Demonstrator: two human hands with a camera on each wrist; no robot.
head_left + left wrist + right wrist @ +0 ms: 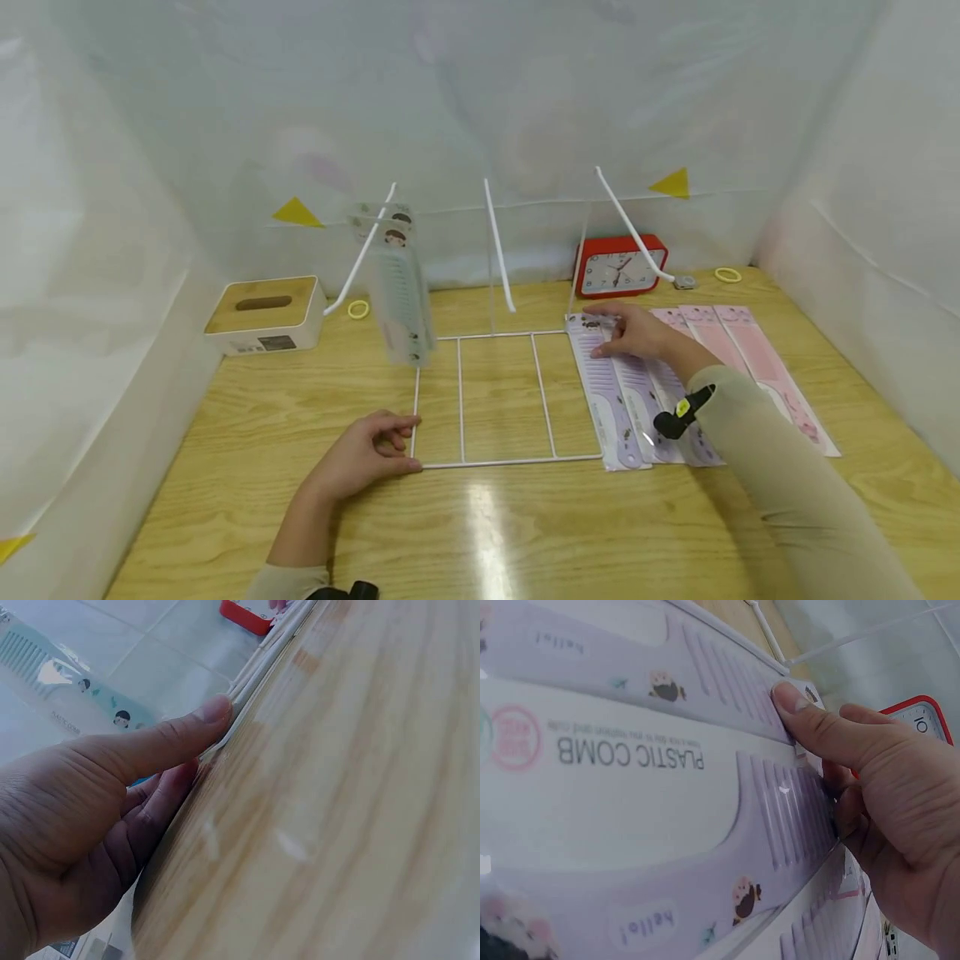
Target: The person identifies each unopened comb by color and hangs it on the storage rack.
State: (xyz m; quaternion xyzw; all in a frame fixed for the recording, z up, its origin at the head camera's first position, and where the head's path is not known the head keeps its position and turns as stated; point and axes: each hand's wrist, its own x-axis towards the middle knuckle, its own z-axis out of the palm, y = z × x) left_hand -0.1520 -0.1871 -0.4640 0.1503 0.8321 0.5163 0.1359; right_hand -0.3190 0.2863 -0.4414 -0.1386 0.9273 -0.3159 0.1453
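Note:
A white wire rack (510, 464) with three upward-slanting prongs stands on the wooden table. My left hand (360, 458) pinches its front left corner, the thumb lying along the wire in the left wrist view. Packaged green combs (401, 287) hang from the left prong. To the right of the rack lie several packaged purple combs (637, 408), overlapping side by side. My right hand (637, 333) is at the upper end of the leftmost purple comb (727, 667), thumb on its wrapper and fingers curled at its edge; the fingertips are partly hidden.
Packaged pink combs (776, 358) lie further right. Behind the rack stands a red clock (618, 267), with a small grey object (685, 282) and a yellow ring (727, 275) to its right. A tissue box (262, 317) and another yellow ring (358, 310) are at the back left.

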